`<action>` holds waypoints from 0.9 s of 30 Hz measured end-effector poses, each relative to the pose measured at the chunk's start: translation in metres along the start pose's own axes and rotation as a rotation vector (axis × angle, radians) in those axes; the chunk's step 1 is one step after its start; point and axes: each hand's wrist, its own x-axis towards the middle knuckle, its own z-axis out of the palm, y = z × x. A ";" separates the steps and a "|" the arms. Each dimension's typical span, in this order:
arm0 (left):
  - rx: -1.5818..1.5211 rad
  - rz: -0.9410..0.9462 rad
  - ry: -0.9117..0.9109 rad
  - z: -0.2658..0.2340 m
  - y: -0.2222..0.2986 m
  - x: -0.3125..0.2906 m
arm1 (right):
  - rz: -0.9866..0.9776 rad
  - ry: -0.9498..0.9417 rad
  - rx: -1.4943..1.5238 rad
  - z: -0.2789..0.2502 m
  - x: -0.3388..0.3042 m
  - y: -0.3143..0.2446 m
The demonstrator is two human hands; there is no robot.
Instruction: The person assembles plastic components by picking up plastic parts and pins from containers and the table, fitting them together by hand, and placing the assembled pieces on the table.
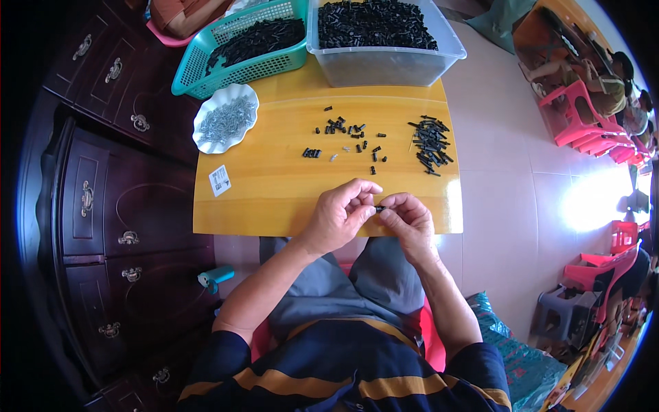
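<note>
Over the near edge of the yellow table, my left hand and my right hand meet fingertip to fingertip. Both pinch one small black cylindrical part, mostly covered by the fingers. Just beyond them lie several loose short black pieces, with a short row of them to the left and a small clear piece beside it. A pile of longer thin black parts rests at the table's right side.
On the wooden table are a white scalloped dish of clear small pieces and a white label. Behind stand a green basket and a translucent bin, both full of black parts. Dark cabinets line the left; people sit at right.
</note>
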 end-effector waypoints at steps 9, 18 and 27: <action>-0.479 -0.213 -0.304 -0.017 -0.005 0.010 | 0.073 -0.217 0.157 -0.006 0.000 -0.002; 0.386 0.011 0.057 -0.014 -0.021 0.034 | 0.043 -0.066 0.211 -0.013 0.004 -0.005; 0.766 0.253 0.041 0.000 -0.036 0.050 | 0.049 -0.018 0.272 -0.013 0.005 -0.003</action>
